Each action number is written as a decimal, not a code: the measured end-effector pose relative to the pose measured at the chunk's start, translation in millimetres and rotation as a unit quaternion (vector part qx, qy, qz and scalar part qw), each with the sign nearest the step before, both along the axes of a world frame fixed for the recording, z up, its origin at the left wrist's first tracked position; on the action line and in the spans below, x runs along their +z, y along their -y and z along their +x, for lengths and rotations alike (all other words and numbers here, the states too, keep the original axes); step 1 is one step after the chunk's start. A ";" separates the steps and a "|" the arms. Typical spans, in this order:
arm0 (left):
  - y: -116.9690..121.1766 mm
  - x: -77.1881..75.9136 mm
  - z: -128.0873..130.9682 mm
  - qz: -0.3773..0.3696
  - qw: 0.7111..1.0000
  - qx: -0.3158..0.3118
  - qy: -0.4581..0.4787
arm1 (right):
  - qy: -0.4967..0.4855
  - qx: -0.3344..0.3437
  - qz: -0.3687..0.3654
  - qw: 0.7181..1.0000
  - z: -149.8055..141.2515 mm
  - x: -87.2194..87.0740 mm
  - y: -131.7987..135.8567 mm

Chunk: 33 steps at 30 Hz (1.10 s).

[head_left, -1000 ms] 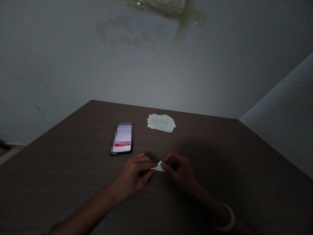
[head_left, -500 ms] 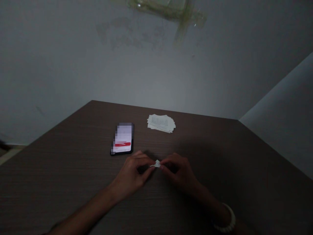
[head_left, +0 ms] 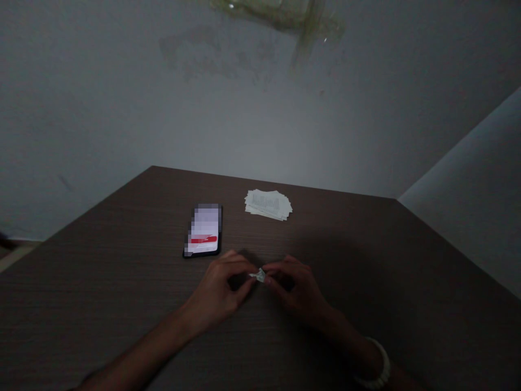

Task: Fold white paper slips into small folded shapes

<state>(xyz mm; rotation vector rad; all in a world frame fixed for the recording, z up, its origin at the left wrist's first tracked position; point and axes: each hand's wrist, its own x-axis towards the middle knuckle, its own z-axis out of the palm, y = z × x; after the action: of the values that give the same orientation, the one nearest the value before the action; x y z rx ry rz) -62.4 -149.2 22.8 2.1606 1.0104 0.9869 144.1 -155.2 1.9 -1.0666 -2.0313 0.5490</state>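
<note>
A small folded piece of white paper [head_left: 258,276] is pinched at the fingertips of both hands, just above the dark wood-grain table [head_left: 122,293]. My left hand [head_left: 220,282] holds its left end and my right hand [head_left: 295,288] holds its right end. Most of the paper is hidden by my fingers. A white beaded bracelet [head_left: 376,364] circles my right wrist. Beyond my left hand, a smartphone [head_left: 202,230] lies face up with its lit screen blurred. A loose stack of printed paper slips [head_left: 268,205] lies further back, out of reach of my fingertips.
The table's far edges meet a grey wall [head_left: 260,119] with a greenish stain [head_left: 277,13] high up. A paler wall surface [head_left: 459,174] rises on the right. The table continues past both my arms.
The folded paper looks smaller and more tightly folded. It has shifted slightly left, and my right hand has closed in towards my left. The phone and the paper stack have not moved.
</note>
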 end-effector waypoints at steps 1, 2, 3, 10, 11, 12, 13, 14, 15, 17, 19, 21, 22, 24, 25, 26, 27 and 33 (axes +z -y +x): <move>0.0 -0.5 -0.1 -0.003 1.000 0.000 0.002 | 0.001 0.000 0.004 1.000 -0.1 -1.2 -0.4; -0.1 -0.8 -0.2 -0.007 1.000 0.000 0.004 | 0.002 0.001 0.010 1.000 -0.3 -2.4 -0.7; -0.1 -1.0 -0.2 -0.013 1.000 0.002 0.004 | 0.006 0.003 0.018 1.000 -0.9 -3.5 -0.8; -0.3 2.5 1.3 -0.056 0.998 0.012 -0.002 | 0.083 0.018 0.048 0.995 -9.7 -3.1 4.2; -0.2 2.8 1.5 -0.057 0.998 0.015 0.000 | 0.082 0.010 0.052 0.995 -10.5 -3.0 5.0; 0.0 3.0 1.8 -0.057 0.998 0.019 0.001 | 0.080 0.002 0.055 0.995 -10.9 -3.2 5.5; 0.2 3.0 2.2 -0.056 0.998 0.023 0.002 | 0.077 -0.005 0.056 0.995 -11.1 -3.8 5.8; 0.5 2.8 2.7 -0.055 0.998 0.029 0.002 | 0.075 -0.010 0.056 0.996 -11.2 -4.6 5.9; 0.8 2.6 3.3 -0.055 0.998 0.038 0.002 | 0.074 -0.013 0.056 0.996 -11.1 -5.5 5.8; 1.5 1.9 4.5 -0.057 0.996 0.065 0.002 | 0.069 -0.017 0.062 0.996 -11.1 -7.3 5.1; 2.4 0.8 5.6 -0.066 0.993 0.095 -0.002 | 0.062 -0.020 0.072 0.995 -11.5 -8.7 4.4; 3.1 -0.5 6.1 -0.075 0.991 0.112 -0.008 | 0.053 -0.027 0.083 0.995 -12.2 -9.7 3.9; 3.3 -1.1 6.2 -0.077 0.990 0.116 -0.010 | 0.048 -0.030 0.088 0.994 -12.4 -10.3 3.8; 3.6 -2.0 5.8 -0.078 0.989 0.123 -0.015 | 0.040 -0.039 0.094 0.994 -12.7 -11.5 3.6; 3.6 -2.3 5.6 -0.077 0.989 0.126 -0.017 | 0.036 -0.043 0.094 0.994 -12.7 -12.1 3.7; 3.6 -2.5 5.4 -0.076 0.989 0.128 -0.017 | 0.033 -0.050 0.091 0.994 -12.6 -12.6 3.8; 3.6 -2.7 5.2 -0.074 0.989 0.128 -0.015 | 0.031 -0.053 0.085 0.994 -12.7 -12.8 4.0; 4.4 -2.3 5.3 -0.030 0.991 0.127 -0.004 | 0.024 -0.059 0.033 0.997 -14.5 -7.5 5.4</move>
<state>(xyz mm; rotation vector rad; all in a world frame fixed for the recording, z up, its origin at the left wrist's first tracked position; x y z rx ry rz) -57.1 -153.6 20.5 2.0231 1.3268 1.0466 129.6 -160.7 -5.6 -1.1614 -1.9989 0.3969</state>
